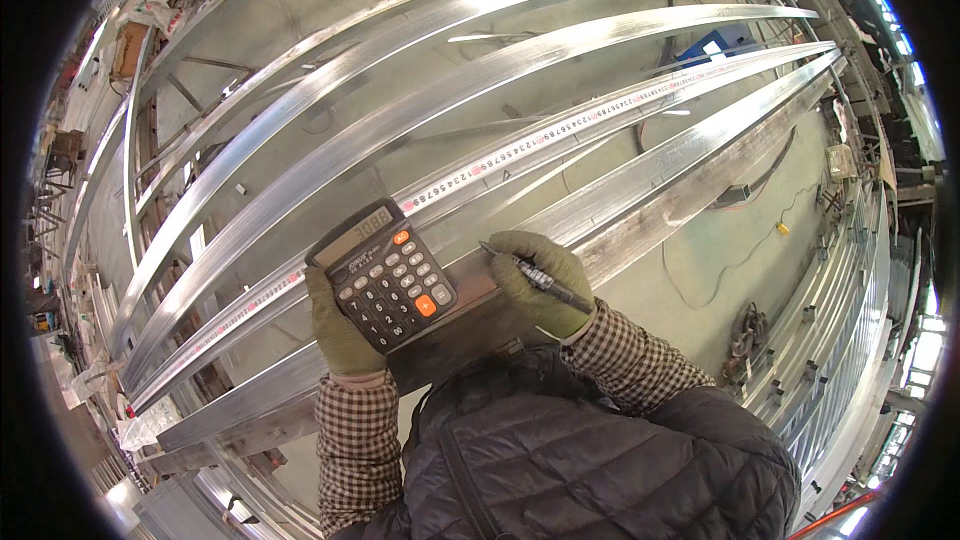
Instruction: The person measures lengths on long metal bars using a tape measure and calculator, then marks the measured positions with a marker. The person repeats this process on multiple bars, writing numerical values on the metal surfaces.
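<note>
While left grip (342, 328) clasps calculator (388, 280), long axis slanting up-left toward display (364, 234), right grip (556, 262) holds pen (545, 282).

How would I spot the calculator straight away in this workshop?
Start from the long metal bars running across the picture, then find the green-gloved left hand near its middle. That hand grips the calculator, a dark slab with a small screen. Unlike the pen in the right hand, it has rows of buttons, two orange.

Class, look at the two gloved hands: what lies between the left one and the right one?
In the head view, a black calculator, gripped by the left hand; then a gap before the pen in the right hand.
</note>
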`<action>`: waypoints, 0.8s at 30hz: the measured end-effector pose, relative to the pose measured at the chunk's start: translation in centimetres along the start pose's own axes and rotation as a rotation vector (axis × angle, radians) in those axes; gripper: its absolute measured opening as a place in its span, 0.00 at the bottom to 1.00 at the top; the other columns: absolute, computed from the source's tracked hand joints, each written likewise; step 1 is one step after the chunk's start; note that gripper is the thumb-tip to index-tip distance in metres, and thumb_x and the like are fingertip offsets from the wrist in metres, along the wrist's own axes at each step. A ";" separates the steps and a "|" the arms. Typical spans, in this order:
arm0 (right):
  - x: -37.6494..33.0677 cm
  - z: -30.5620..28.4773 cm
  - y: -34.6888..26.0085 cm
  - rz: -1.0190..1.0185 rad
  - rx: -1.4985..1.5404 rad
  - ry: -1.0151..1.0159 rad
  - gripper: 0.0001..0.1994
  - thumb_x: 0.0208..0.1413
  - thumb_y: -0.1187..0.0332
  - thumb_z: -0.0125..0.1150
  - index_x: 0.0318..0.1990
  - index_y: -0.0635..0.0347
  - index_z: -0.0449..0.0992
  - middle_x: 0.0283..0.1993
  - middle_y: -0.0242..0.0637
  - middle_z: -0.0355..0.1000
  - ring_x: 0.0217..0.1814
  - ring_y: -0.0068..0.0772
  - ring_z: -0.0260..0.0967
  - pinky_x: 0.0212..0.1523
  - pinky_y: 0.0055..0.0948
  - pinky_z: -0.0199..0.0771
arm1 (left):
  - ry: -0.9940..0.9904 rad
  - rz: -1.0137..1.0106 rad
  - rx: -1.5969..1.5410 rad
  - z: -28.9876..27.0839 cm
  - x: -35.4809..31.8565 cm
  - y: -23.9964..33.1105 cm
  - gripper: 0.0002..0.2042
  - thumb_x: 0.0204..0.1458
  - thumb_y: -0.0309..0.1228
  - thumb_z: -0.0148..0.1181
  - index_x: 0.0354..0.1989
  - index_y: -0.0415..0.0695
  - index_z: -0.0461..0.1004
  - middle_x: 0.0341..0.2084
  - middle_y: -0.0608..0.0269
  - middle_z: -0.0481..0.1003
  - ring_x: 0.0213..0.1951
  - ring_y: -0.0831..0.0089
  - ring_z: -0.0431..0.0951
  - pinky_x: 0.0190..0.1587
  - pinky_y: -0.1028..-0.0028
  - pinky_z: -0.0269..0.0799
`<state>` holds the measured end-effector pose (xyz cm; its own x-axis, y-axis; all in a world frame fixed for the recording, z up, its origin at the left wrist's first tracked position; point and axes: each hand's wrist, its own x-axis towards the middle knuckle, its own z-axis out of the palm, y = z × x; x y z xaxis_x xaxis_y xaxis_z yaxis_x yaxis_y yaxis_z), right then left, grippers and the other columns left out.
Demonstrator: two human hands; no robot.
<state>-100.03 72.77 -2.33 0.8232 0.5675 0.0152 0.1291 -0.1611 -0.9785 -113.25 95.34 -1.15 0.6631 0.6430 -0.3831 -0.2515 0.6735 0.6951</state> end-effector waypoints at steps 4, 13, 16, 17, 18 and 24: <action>-1.9 3.2 -1.0 -0.080 0.114 -0.029 0.15 0.74 0.71 0.67 0.65 0.59 0.82 0.50 0.44 0.87 0.53 0.34 0.86 0.55 0.33 0.85 | 0.025 -0.076 -0.131 -1.1 -2.4 0.7 0.29 0.78 0.56 0.51 0.69 0.42 0.76 0.56 0.51 0.85 0.51 0.60 0.90 0.50 0.60 0.94; -4.8 6.2 -3.3 -0.272 0.150 -0.217 0.14 0.79 0.78 0.56 0.67 0.63 0.76 0.55 0.45 0.84 0.57 0.35 0.83 0.61 0.35 0.84 | -0.120 -0.066 -0.304 -4.1 -6.5 2.6 0.32 0.78 0.58 0.49 0.71 0.41 0.74 0.60 0.49 0.83 0.55 0.58 0.89 0.54 0.59 0.93; -4.9 5.8 -4.4 -0.340 0.050 -0.242 0.12 0.79 0.78 0.55 0.63 0.65 0.77 0.56 0.48 0.84 0.56 0.37 0.85 0.59 0.36 0.85 | -0.069 -0.040 -0.220 -4.5 -7.3 3.2 0.31 0.79 0.58 0.48 0.72 0.43 0.73 0.58 0.52 0.84 0.55 0.60 0.89 0.53 0.61 0.94; -4.9 5.7 -4.8 -0.332 0.094 -0.266 0.11 0.79 0.79 0.55 0.63 0.65 0.77 0.56 0.49 0.84 0.56 0.38 0.85 0.59 0.36 0.85 | -0.061 -0.030 -0.209 -4.5 -7.6 3.3 0.31 0.79 0.58 0.48 0.72 0.43 0.73 0.58 0.52 0.84 0.55 0.60 0.89 0.53 0.61 0.94; -5.0 5.3 -5.2 -0.292 0.119 -0.283 0.11 0.78 0.79 0.55 0.62 0.66 0.78 0.56 0.50 0.84 0.57 0.38 0.85 0.59 0.37 0.86 | -0.048 -0.016 -0.176 -4.4 -7.8 3.3 0.30 0.79 0.58 0.47 0.72 0.44 0.73 0.58 0.52 0.84 0.54 0.60 0.89 0.53 0.61 0.94; -3.1 5.0 -5.9 -0.617 -0.035 -0.237 0.20 0.66 0.84 0.63 0.63 0.59 0.78 0.42 0.45 0.80 0.40 0.38 0.81 0.40 0.35 0.82 | 0.012 -0.007 -0.159 -3.7 -8.1 4.0 0.32 0.79 0.58 0.46 0.72 0.42 0.72 0.60 0.49 0.83 0.54 0.59 0.90 0.51 0.59 0.95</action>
<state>-106.12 75.96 2.37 0.4489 0.7257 0.5213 0.5595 0.2266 -0.7973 -122.27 94.20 2.51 0.6574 0.6414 -0.3956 -0.3560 0.7270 0.5872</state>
